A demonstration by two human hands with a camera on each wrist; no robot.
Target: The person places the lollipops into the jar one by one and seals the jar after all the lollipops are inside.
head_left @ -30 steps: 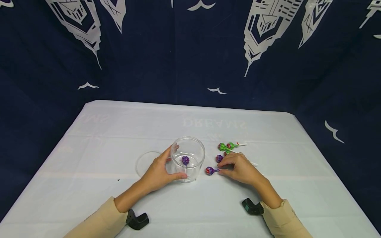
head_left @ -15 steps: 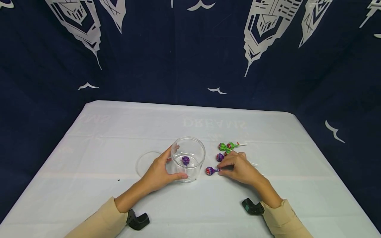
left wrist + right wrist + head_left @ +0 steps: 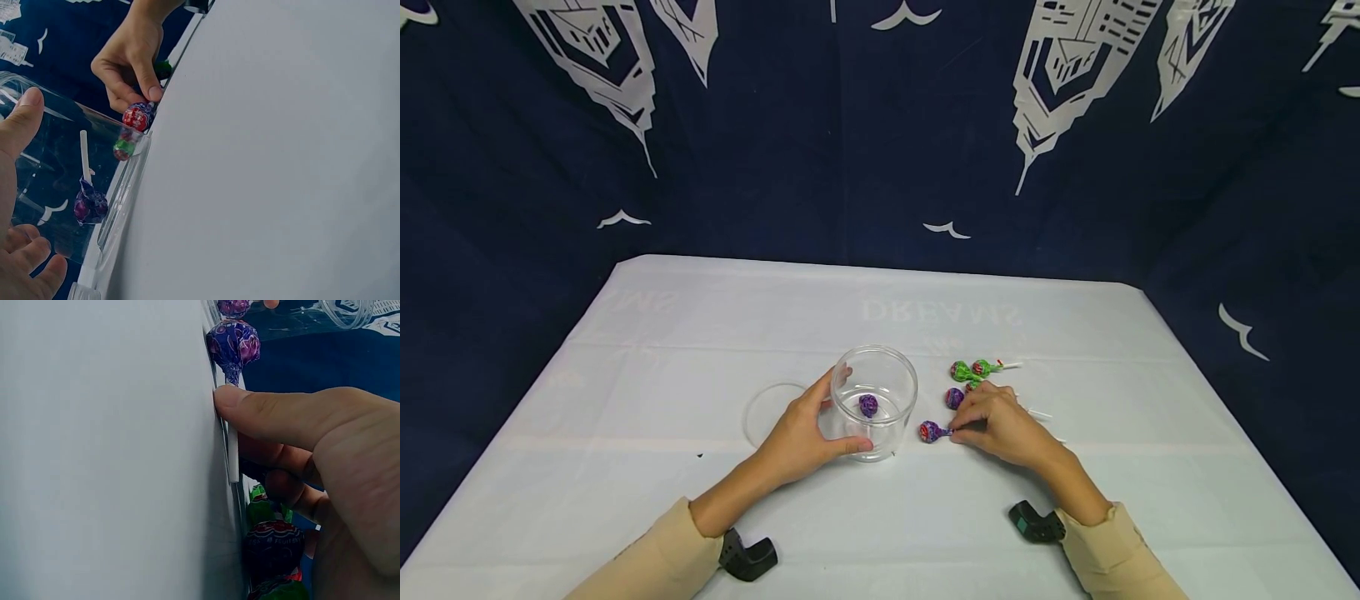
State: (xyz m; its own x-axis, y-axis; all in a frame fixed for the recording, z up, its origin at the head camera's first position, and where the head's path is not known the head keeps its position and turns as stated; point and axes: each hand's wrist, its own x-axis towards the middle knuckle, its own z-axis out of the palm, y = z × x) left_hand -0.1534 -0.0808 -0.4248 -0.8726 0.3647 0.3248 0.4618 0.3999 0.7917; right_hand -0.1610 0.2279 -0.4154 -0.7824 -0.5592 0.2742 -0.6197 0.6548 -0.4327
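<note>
Gripping clear cylindrical jar (image 3: 895, 421) with spread left hand (image 3: 800, 437); pinching round, purple-wrapped lollipop (image 3: 929, 431) by white stick (image 3: 234, 456) with right hand (image 3: 1003, 427). Held at jar's four o'clock.

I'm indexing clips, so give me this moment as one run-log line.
left hand: grips clear jar; right hand: pinches purple lollipop by stick; in jar: another purple lollipop; near right hand: green lollipops

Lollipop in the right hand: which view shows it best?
Right wrist view: the lollipop is largest there, purple wrapper and white stick visible. The head view shows it small, stick mostly hidden; the left wrist view, mainly its wrapped end.
</note>
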